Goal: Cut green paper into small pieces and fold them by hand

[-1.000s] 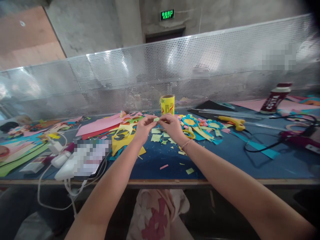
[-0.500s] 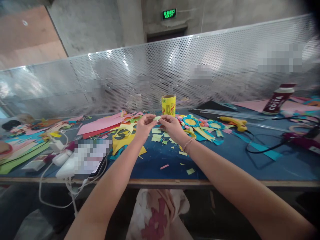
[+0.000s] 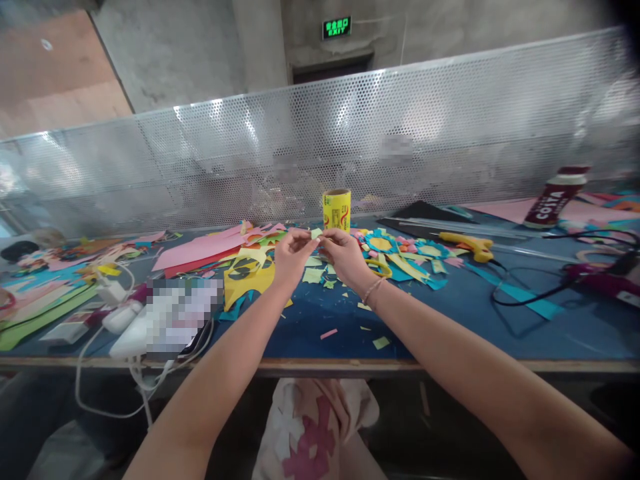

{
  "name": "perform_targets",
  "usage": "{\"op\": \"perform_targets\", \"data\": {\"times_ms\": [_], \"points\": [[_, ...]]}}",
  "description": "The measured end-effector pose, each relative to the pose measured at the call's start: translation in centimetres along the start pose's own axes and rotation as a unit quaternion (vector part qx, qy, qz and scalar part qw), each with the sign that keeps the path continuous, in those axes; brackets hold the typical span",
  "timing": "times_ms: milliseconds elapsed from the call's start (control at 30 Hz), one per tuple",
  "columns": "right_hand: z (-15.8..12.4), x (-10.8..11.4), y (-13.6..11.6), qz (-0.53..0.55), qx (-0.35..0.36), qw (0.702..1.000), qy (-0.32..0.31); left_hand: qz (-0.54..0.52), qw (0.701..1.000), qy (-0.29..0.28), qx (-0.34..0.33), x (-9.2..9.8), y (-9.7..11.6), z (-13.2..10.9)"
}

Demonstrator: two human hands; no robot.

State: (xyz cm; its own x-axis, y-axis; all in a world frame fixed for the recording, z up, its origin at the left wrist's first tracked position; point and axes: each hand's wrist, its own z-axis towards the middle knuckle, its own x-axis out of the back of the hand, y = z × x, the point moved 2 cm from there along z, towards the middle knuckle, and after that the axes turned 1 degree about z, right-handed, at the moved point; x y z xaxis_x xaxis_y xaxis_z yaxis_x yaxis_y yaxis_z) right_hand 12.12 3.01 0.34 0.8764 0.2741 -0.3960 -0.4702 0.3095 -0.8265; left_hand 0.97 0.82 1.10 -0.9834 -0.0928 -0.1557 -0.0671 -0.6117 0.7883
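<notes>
Between my fingertips is a small piece of pale green paper point(image 3: 316, 233), held above the table. My left hand point(image 3: 293, 253) pinches it from the left, and my right hand point(image 3: 345, 255) meets it from the other side with fingers closed. Below them lie several light green paper squares point(image 3: 313, 275) and small scraps. Behind my hands stands a yellow cardboard tube point(image 3: 337, 208). A pile of coloured paper pieces point(image 3: 383, 245), with blue and yellow flower shapes among them, is just right of my right hand. Yellow-handled scissors point(image 3: 381, 268) appear partly hidden behind that hand.
Yellow cut-out paper point(image 3: 250, 283) and pink sheets point(image 3: 200, 248) lie to the left, near a phone point(image 3: 193, 313) and white cables. At right are a yellow glue gun point(image 3: 470, 247) with a black cord, and a tilted COSTA bottle point(image 3: 557, 199). A perforated metal screen point(image 3: 300, 153) runs behind.
The fingers have shifted slightly around the pale green paper, which now sticks up a little more between them. Both hands stay in nearly the same place.
</notes>
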Motion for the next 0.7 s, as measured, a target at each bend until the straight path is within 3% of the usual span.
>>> {"op": "perform_targets", "data": {"times_ms": [200,700], "points": [[-0.51,-0.44,-0.11,0.041,-0.033,0.999,0.004,0.001,1.000,0.017,-0.004,0.02,0.05,-0.04],[-0.71,-0.51,-0.38,0.054,-0.034,0.998,-0.015,-0.036,0.999,0.034,-0.001,-0.12,0.07,0.19]]}}
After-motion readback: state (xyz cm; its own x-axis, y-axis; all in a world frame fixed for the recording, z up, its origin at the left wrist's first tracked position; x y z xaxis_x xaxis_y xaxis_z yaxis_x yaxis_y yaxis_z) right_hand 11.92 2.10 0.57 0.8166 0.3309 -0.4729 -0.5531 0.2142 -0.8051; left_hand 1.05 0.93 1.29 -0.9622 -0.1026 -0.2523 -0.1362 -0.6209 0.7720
